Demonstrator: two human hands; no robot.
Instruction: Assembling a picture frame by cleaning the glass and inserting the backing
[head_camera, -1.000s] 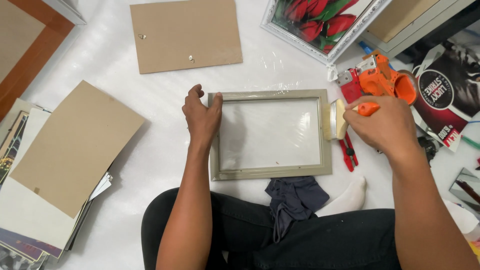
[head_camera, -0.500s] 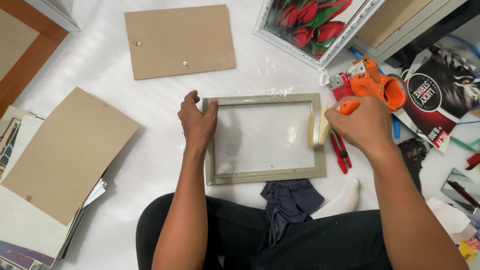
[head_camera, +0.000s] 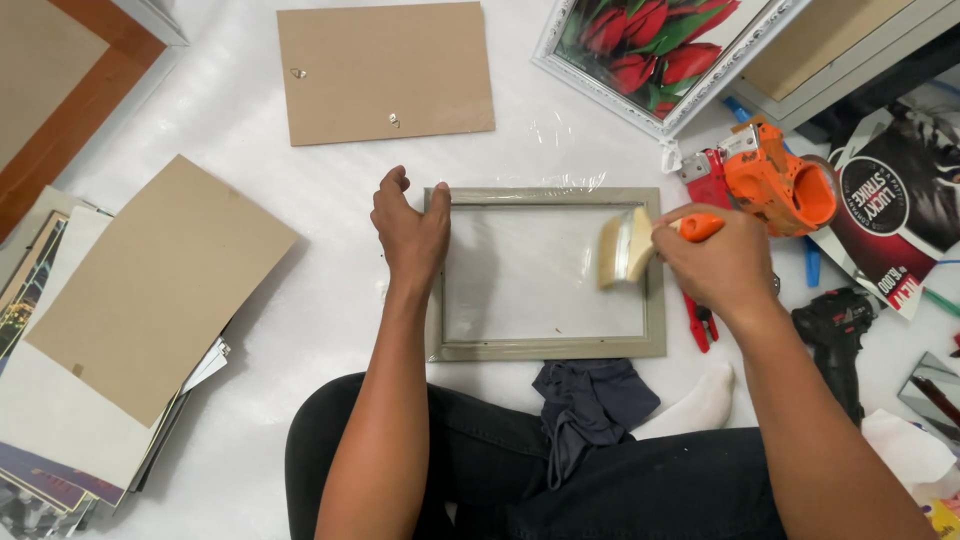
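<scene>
- Nearest to you, a dark blue cloth (head_camera: 592, 408) lies bunched against your legs, just below the near edge of the grey picture frame (head_camera: 545, 348).
- The frame lies flat on the white sheet (head_camera: 300, 300), about at its middle, with its glass pane showing inside.
- Your left hand (head_camera: 408, 232) rests on the frame's left rail near the far left corner, fingers loosely curled and pressing down, grasping nothing.
- Your right hand (head_camera: 718, 262) is clenched around the orange handle of a paintbrush (head_camera: 640, 244); its pale bristles touch the glass at the frame's right side.
- Red-handled pliers (head_camera: 700, 325) lie just beside the frame's right rail, partly under your right wrist.
- A stack of boards and prints (head_camera: 120, 330) sits at the sheet's left edge.
- An orange tape dispenser (head_camera: 785, 185) sits beyond your right hand.
- Farthest, a brown backing board (head_camera: 385, 72) lies near the far edge; a white frame with red tulips (head_camera: 665, 50) sits at the far right.
</scene>
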